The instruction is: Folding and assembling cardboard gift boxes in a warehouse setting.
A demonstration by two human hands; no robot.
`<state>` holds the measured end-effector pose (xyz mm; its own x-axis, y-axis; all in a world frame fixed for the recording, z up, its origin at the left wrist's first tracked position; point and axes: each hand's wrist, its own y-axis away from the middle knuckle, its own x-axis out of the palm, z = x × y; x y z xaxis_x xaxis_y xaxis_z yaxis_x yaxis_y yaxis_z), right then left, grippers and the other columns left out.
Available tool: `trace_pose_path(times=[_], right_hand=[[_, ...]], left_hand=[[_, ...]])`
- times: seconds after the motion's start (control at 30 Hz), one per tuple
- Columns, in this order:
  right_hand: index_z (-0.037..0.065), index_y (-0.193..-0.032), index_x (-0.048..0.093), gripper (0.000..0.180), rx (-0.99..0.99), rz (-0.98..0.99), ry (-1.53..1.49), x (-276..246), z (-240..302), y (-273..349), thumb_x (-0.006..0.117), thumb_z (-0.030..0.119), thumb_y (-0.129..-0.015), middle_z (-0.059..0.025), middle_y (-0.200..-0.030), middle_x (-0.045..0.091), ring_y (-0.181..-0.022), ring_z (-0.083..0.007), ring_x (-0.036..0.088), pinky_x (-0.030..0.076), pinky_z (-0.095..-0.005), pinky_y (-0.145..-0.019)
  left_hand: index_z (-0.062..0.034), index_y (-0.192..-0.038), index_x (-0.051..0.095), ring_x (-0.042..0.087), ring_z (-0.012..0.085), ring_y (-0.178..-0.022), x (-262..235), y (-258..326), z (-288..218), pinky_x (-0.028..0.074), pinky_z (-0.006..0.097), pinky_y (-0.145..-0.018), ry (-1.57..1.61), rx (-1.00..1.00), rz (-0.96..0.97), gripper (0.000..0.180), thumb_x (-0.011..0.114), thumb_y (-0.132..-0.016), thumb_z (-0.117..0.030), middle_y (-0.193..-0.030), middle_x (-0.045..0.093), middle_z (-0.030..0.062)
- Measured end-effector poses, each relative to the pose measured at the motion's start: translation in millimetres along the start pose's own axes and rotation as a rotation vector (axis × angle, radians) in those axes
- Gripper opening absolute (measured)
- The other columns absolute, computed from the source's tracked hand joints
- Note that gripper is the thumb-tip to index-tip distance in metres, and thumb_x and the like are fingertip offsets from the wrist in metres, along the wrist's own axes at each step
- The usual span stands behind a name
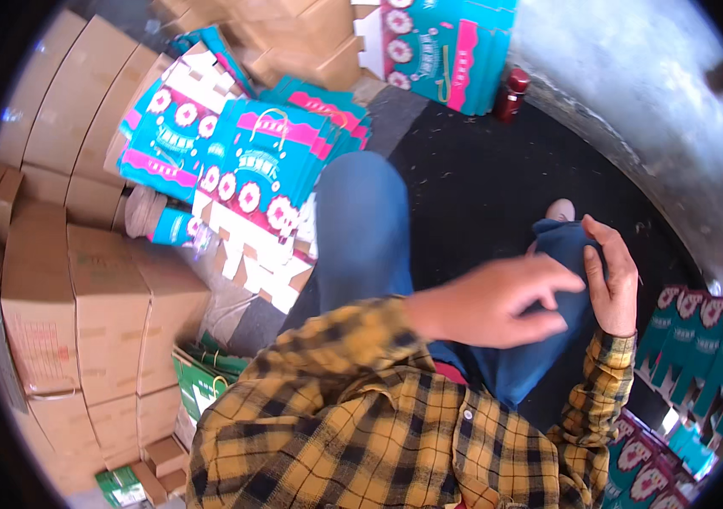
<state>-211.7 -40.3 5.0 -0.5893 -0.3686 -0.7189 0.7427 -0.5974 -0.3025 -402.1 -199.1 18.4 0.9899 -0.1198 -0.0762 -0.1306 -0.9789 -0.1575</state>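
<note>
Stacked brown cartons line the left side, and beside them lies a broad pile of teal-and-pink bags. The blue right trouser leg lies beneath both hands, while a row of teal pieces stands to its right. The left hand, blurred, has thumb and fingers spread, empty; the right hand is loosely parted, its contact unclear. Farther off stands a red flask
</note>
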Motion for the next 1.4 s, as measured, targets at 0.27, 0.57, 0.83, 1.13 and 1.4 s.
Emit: trace_pose_path(times=[0.27, 0.57, 0.83, 1.13, 1.4], right_hand=[[0.005, -0.131, 0.064, 0.036, -0.081, 0.277, 0.273, 47, 23, -44, 0.065, 0.011, -0.095, -0.0164, -0.113, 0.070, -0.100, -0.0368, 0.069, 0.054, -0.0431, -0.083], [0.005, -0.132, 0.063, 0.036, 0.004, 0.421, 0.268, 82, 33, -72, 0.064, 0.010, -0.096, -0.0168, -0.110, 0.071, -0.096, -0.0357, 0.070, 0.055, -0.0418, -0.081], [0.004, -0.132, 0.063, 0.036, 0.090, 0.449, 0.380, 94, 40, -80, 0.064, 0.012, -0.097, -0.0174, -0.112, 0.069, -0.093, -0.0358, 0.069, 0.053, -0.0427, -0.079], [0.004, -0.130, 0.062, 0.037, 0.069, 0.467, 0.428, 88, 25, -76, 0.066, 0.012, -0.094, -0.0161, -0.112, 0.068, -0.098, -0.0374, 0.067, 0.053, -0.0455, -0.082], [0.000, -0.122, 0.066, 0.028, -0.029, 0.202, 0.234, 55, 15, -67, 0.064, 0.005, -0.095, -0.0179, -0.104, 0.071, -0.090, -0.0373, 0.070, 0.055, -0.0430, -0.079]], left_hand=[[-0.0022, -0.123, 0.064, 0.068, 0.0207, -0.103, -206, 224, 123, 0.053, 0.033, -0.089, 0.149, -0.465, -1.317, 0.029, 0.059, -0.104, -0.023, -0.118, 0.071, 0.0122], [-0.0003, -0.132, 0.053, 0.060, 0.0265, -0.119, -304, 314, 322, 0.050, 0.049, -0.105, 1.264, -0.033, -1.756, 0.039, 0.061, -0.102, -0.024, -0.122, 0.059, 0.0097], [0.0051, -0.129, 0.052, 0.063, 0.0302, -0.117, -329, 305, 372, 0.054, 0.048, -0.102, 1.434, 0.246, -1.961, 0.063, 0.069, -0.098, -0.047, -0.123, 0.065, 0.0173], [0.0029, -0.121, 0.060, 0.070, 0.0318, -0.091, -409, 346, 282, 0.063, 0.042, -0.087, 0.761, 0.274, -1.796, 0.036, 0.072, -0.098, -0.021, -0.107, 0.068, 0.0185], [0.0000, -0.116, 0.067, 0.065, 0.0121, -0.092, -290, 201, 83, 0.056, 0.029, -0.081, -0.158, 0.023, -1.827, 0.025, 0.071, -0.100, -0.019, -0.105, 0.068, 0.0038]])
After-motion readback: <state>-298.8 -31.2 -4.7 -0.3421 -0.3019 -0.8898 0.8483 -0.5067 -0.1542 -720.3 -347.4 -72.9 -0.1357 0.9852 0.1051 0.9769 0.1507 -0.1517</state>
